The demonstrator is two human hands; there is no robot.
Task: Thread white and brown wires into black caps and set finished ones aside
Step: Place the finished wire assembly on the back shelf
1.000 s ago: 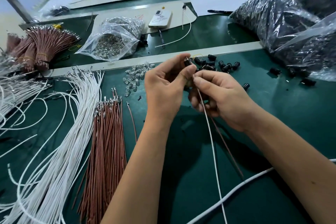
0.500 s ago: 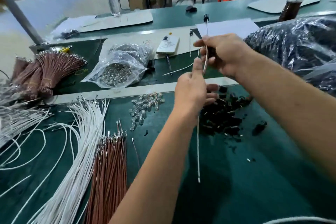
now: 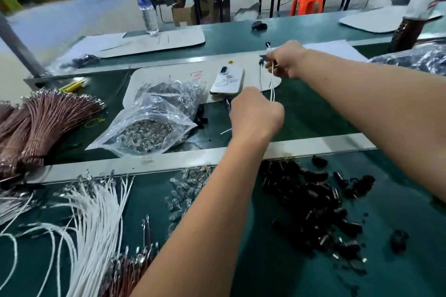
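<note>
Both hands reached farther out, right hand and left hand still pinching the wires.

Green bench — wires, black caps

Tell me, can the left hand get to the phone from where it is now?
Probably yes. The left hand is just below the phone, which lies face down with nothing between them. But its fingers are curled around the white wires, so it would have to let those go first.
</note>
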